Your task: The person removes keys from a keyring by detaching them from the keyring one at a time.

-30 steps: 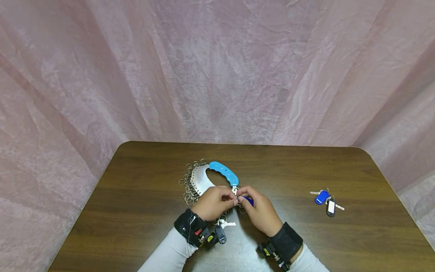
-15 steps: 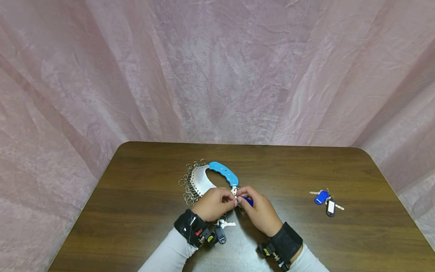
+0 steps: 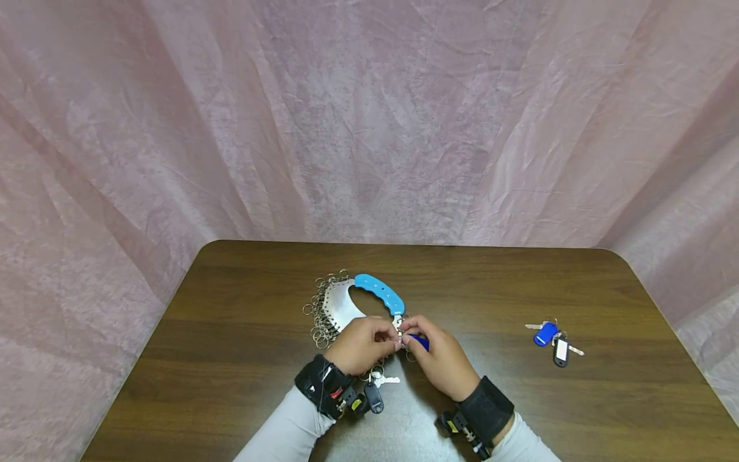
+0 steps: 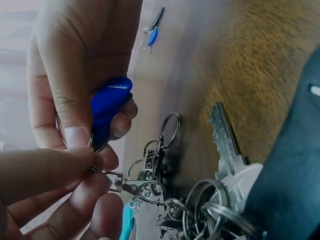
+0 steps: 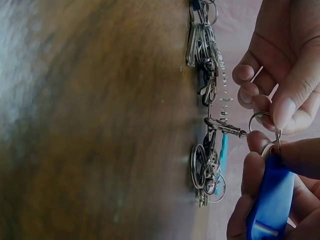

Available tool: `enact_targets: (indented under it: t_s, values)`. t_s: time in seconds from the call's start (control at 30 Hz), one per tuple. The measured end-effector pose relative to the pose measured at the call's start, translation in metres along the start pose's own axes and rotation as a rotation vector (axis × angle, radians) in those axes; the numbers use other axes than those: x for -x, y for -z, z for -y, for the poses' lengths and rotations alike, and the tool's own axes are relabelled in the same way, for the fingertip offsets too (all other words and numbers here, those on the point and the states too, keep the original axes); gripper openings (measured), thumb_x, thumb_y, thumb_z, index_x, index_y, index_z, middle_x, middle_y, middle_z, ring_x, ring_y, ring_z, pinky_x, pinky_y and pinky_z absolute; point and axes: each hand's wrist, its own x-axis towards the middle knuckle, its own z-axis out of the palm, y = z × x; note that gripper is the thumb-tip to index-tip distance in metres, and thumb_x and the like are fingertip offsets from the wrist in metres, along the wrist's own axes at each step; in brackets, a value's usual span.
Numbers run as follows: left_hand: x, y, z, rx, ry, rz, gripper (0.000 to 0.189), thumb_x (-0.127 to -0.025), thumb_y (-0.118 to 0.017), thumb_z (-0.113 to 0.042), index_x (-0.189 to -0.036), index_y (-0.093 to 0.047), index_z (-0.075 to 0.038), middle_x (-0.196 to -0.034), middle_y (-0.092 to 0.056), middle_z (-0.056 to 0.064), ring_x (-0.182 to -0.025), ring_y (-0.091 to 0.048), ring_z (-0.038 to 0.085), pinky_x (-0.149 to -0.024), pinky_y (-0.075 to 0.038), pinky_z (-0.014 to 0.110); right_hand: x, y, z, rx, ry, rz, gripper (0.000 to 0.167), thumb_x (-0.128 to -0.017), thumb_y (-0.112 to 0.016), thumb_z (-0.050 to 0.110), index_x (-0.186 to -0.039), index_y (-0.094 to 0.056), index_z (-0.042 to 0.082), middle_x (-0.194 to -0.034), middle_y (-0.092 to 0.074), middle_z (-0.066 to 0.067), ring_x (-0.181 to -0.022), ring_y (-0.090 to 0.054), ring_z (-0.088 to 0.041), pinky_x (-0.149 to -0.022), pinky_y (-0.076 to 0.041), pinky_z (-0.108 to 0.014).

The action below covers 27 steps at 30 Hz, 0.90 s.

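Beneath the hands (image 3: 364, 346) spreads a brown wood-grain table (image 3: 242, 385) with rounded far corners. Beyond them hangs a pale pink curtain (image 3: 369, 128) in loose folds. Well to their right, a blue tag (image 3: 545, 334) with a silver key (image 3: 534, 326) lies just beside a white-faced black tag (image 3: 560, 353) with another key (image 3: 577, 351).

From the head, looks forward and down, well back, over table (image 3: 491, 308) and curtain (image 3: 369, 122). From each wrist, looks in close, rolled sideways, with table at right in the left view, at left in the right. Shares left hand (image 5: 295, 75), right hand (image 5: 305, 195) and blue tag (image 5: 272, 195) across both.
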Motion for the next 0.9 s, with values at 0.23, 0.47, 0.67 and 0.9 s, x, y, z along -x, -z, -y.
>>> enact_targets:
  t_s: [0.23, 0.47, 0.67, 0.9]
  values:
    - [0.0006, 0.0008, -0.0004, 0.001, -0.02, 0.015, 0.007, -0.089, -0.072, -0.013, -0.083, -0.072, -0.016, -0.081, -0.066, -0.006, -0.074, -0.055, -0.001, -0.07, -0.047, 0.02, -0.0003, 0.0005, -0.0016, 0.006, -0.017, -0.006, 0.015, -0.096, -0.067, 0.01, -0.109, -0.065, 0.018, -0.094, -0.074, 0.007, -0.087, -0.068, -0.008, -0.08, -0.052, -0.026]
    - [0.0008, 0.0009, -0.0005, 0.008, -0.017, 0.031, 0.007, -0.09, -0.072, -0.013, -0.083, -0.073, -0.016, -0.081, -0.065, -0.007, -0.074, -0.054, -0.001, -0.07, -0.046, 0.02, -0.0004, 0.0005, -0.0005, 0.008, -0.042, -0.002, 0.014, -0.096, -0.067, 0.009, -0.107, -0.066, 0.017, -0.093, -0.074, 0.006, -0.085, -0.067, -0.008, -0.078, -0.051, -0.026]
    - [0.0004, 0.0007, -0.0017, 0.023, 0.022, 0.031, 0.005, -0.089, -0.071, -0.015, -0.084, -0.073, -0.014, -0.079, -0.065, -0.006, -0.072, -0.055, 0.001, -0.068, -0.047, 0.02, -0.0006, 0.0009, 0.0002, 0.004, -0.05, 0.003, 0.013, -0.096, -0.067, 0.011, -0.107, -0.066, 0.018, -0.093, -0.074, 0.007, -0.085, -0.066, -0.007, -0.078, -0.051, -0.025]
    - [0.0002, 0.0007, -0.0013, 0.003, 0.02, 0.023, 0.007, -0.089, -0.072, -0.016, -0.082, -0.072, -0.013, -0.078, -0.065, -0.004, -0.073, -0.055, 0.003, -0.068, -0.046, 0.021, -0.0004, 0.0011, 0.0014, -0.008, -0.015, 0.014, 0.013, -0.097, -0.067, 0.013, -0.108, -0.065, 0.021, -0.096, -0.074, 0.007, -0.088, -0.067, -0.007, -0.081, -0.052, -0.025]
